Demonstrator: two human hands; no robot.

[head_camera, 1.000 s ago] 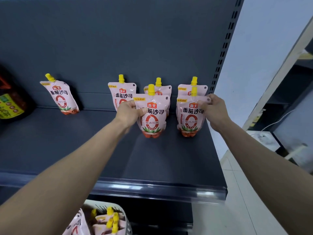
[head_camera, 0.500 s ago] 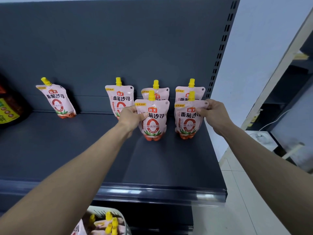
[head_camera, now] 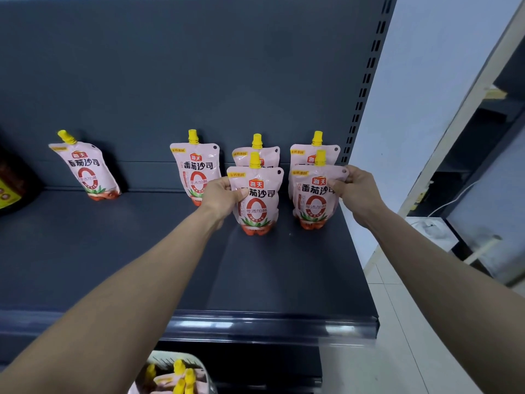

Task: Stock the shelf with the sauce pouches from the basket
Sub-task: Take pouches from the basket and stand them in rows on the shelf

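Pink sauce pouches with yellow caps stand on the dark grey shelf (head_camera: 142,251). My left hand (head_camera: 220,197) grips the left edge of a front pouch (head_camera: 260,203), which stands upright on the shelf. My right hand (head_camera: 352,189) pinches the upper right corner of another front pouch (head_camera: 312,200). Behind them three pouches stand against the back panel: one at the left (head_camera: 193,163), one in the middle (head_camera: 257,153), one at the right (head_camera: 314,150). A lone pouch (head_camera: 85,169) leans far left. The basket (head_camera: 170,373) at the bottom edge holds more pouches.
A dark bottle with a yellow label (head_camera: 11,186) stands at the shelf's far left. The shelf's front rail (head_camera: 255,325) runs across below my arms. To the right are a pale wall (head_camera: 426,81), tiled floor (head_camera: 397,322) and another rack (head_camera: 483,137).
Both hands have set their pouches a little lower and nearer on the shelf. The view has tilted slightly, so the shelf row sits lower in the frame.
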